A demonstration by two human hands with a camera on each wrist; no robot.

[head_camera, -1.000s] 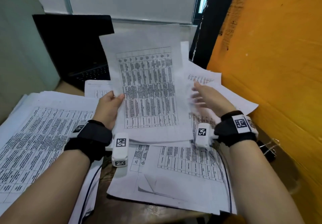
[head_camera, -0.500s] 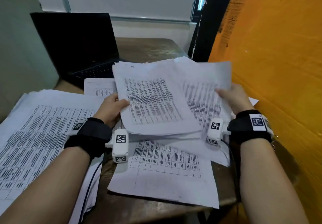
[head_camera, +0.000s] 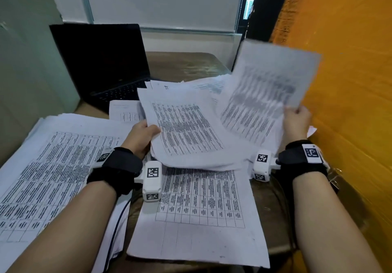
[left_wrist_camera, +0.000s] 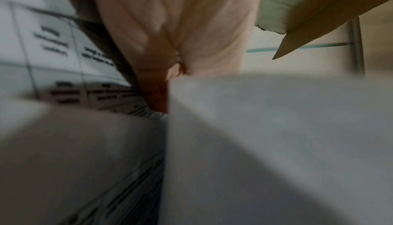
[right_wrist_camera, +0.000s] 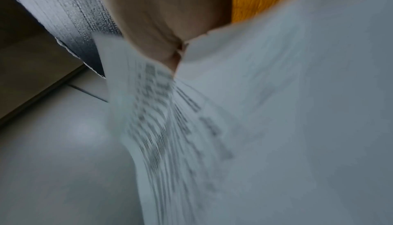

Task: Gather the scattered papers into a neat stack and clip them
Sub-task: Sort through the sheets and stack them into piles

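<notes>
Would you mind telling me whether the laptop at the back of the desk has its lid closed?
No, the laptop stands open, its dark screen upright and its keyboard showing behind the papers.

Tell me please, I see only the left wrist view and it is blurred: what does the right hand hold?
Observer: The right hand pinches raised papers at their lower right corner, next to the orange board.
Operator: Do other papers lie on the table?
Observer: Yes. A flat sheet lies at the front edge, partly below the bundle that the left hand grips.
Operator: What is behind them?
Observer: An open laptop with a dark screen.
</notes>
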